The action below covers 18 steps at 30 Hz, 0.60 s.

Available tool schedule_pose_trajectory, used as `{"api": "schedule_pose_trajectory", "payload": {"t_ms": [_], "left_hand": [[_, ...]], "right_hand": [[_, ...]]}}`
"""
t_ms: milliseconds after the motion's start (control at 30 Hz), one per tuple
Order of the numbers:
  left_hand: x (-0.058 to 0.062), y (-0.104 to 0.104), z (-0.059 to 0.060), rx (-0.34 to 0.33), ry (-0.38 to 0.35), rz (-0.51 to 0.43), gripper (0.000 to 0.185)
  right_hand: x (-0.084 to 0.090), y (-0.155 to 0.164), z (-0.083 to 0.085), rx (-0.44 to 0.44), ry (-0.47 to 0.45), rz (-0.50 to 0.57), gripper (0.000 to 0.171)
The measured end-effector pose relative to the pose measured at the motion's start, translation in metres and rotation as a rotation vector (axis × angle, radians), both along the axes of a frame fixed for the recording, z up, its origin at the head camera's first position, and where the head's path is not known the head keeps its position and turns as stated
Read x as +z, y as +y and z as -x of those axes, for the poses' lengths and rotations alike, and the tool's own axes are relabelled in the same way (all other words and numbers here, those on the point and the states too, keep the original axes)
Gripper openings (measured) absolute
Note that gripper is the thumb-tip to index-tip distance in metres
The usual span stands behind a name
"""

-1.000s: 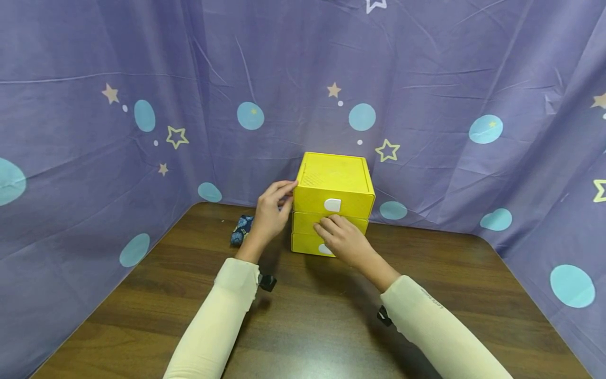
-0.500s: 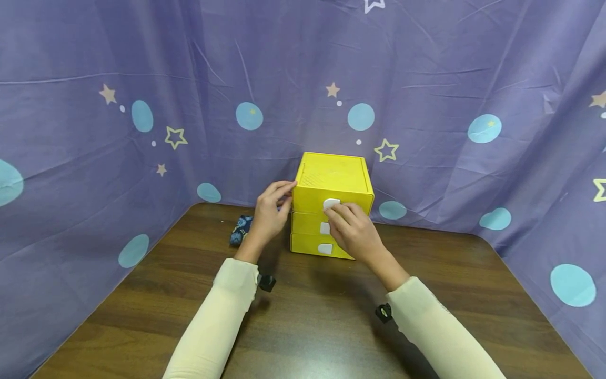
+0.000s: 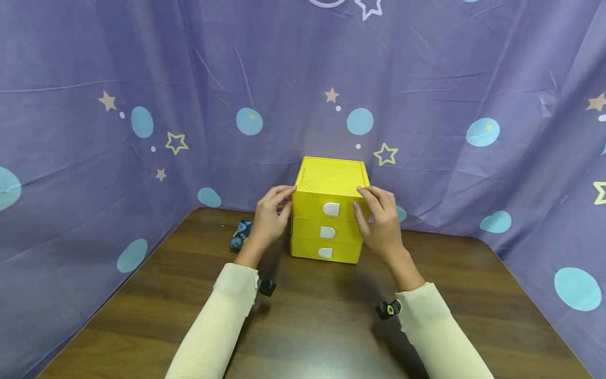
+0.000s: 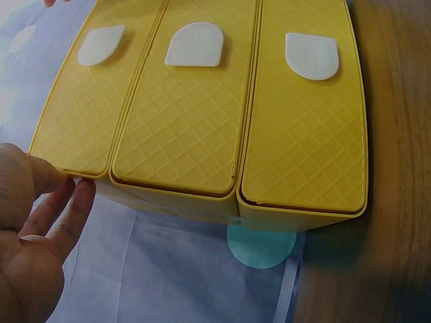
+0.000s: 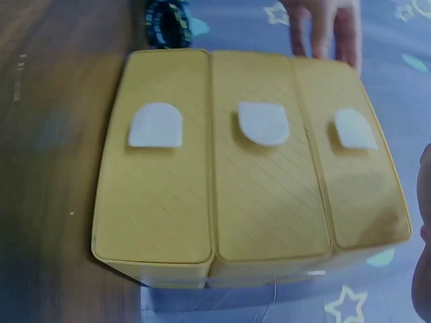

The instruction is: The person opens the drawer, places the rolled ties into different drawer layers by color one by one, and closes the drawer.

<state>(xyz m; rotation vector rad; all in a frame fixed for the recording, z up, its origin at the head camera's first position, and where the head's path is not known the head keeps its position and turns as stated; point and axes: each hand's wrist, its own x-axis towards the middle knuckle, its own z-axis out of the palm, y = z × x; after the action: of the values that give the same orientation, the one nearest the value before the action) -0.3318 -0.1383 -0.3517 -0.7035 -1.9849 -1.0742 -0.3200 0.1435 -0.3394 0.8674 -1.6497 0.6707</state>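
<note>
A yellow mini drawer unit stands on the table, its three drawers stacked and pushed in. Each front carries a white tab handle, such as the top one. My left hand touches the upper left edge with its fingertips; the left wrist view shows those fingers against the side of the unit. At the upper right corner is my right hand, fingers loosely bent, with the fingertips at the top edge. Only a sliver of the right hand shows in the right wrist view. Neither hand grips a handle.
A small dark blue patterned bundle lies left of the unit, partly behind the left wrist. Purple curtain with stars and dots hangs close behind. The brown wooden table stretches in front.
My right hand has gone from the middle drawer's front, up past the top handle, to the unit's upper right corner. The left hand stays at the left edge. The drawers look unmoved.
</note>
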Motion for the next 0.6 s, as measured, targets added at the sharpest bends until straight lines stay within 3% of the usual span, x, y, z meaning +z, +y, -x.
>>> {"api": "schedule_pose_trajectory", "payload": {"t_ms": [300,600], "left_hand": [[0.000,0.000,0.001,-0.008,-0.003,-0.007,0.040],[-0.002,0.000,0.002,-0.003,-0.027,-0.011,0.041]], "right_hand": [[0.000,0.024,0.011,0.082,-0.206,0.257,0.034],[0.001,0.029,-0.001,0.297,-0.543,0.454,0.030]]}}
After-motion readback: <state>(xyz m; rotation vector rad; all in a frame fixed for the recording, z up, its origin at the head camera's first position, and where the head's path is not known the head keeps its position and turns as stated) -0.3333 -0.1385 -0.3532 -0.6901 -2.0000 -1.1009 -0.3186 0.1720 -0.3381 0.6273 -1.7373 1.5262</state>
